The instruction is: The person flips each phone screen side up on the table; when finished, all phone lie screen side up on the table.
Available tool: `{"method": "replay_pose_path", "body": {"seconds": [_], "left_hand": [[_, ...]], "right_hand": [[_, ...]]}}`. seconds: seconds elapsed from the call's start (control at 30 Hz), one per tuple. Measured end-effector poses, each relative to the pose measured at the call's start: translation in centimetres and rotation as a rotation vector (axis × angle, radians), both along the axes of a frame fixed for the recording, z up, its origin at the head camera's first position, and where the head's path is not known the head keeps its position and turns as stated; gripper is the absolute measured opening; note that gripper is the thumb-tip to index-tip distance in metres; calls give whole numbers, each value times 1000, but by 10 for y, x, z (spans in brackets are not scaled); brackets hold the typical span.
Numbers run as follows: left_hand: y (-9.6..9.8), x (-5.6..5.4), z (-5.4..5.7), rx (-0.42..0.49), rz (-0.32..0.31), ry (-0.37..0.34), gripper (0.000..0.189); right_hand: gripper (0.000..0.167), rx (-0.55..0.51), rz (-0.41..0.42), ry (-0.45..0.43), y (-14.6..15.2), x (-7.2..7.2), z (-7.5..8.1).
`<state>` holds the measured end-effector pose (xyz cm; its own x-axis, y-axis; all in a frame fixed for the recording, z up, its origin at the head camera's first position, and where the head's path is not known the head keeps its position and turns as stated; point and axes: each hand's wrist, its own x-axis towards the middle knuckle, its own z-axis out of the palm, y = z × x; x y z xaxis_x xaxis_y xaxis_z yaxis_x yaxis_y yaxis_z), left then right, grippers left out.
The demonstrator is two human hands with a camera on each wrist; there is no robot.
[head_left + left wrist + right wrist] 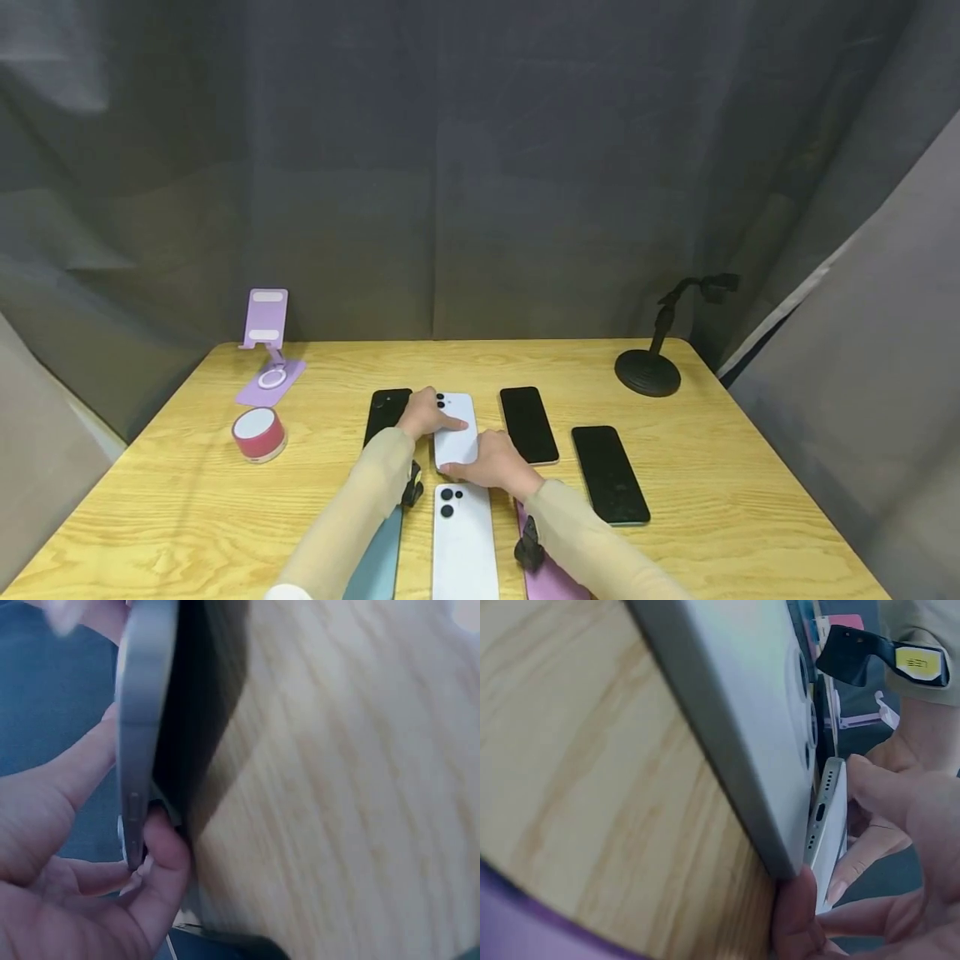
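Dark curtains point(480, 167) are hung behind a wooden table point(187, 517). At lower centre, the upper white phone point(454, 445) is gripped at its edges by the left hand point(429, 414) and right hand point(491, 461); its positioning seems underway, with careful levelling apparently called for.

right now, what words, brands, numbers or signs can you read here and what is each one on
None can be read in any view.
Yellow label on the black wrist strap: dark marks, too small and blurred to read.
Held white phone: no lettering I can make out.
Nearer white phone: none legible either.
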<state>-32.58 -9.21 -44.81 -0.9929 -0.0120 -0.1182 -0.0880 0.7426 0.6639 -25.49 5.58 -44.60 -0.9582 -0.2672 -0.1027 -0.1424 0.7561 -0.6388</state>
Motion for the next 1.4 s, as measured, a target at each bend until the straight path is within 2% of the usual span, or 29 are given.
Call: {"method": "replay_pose_path", "body": {"seconds": [0.13, 0.3, 0.53, 0.8, 0.97, 1.1, 1.23, 1.4], "left_hand": [[2, 1, 1, 18, 8, 4, 78], [5, 4, 6, -17, -13, 51, 81], [5, 8, 9, -26, -10, 85, 73], [1, 6, 3, 124, -15, 86, 43], [2, 4, 2, 179, -14, 55, 54], [2, 4, 0, 288, -32, -9, 59], [2, 2, -5, 397, -53, -40, 61], [6, 0, -8, 525, -19, -65, 68]], "right_hand": [[71, 27, -25, 20, -3, 0, 1], [70, 25, -57, 20, -5, 0, 2], [66, -3, -57, 15, -7, 1, 2], [52, -71, -40, -12, -4, 0, 2], [50, -91, -29, -27, -4, -2, 2], [47, -117, -19, -33, -1, -1, 3], [45, -166, -13, -49, 3, 0, 5], [40, -209, 1, -70, 6, -1, 5]]}}
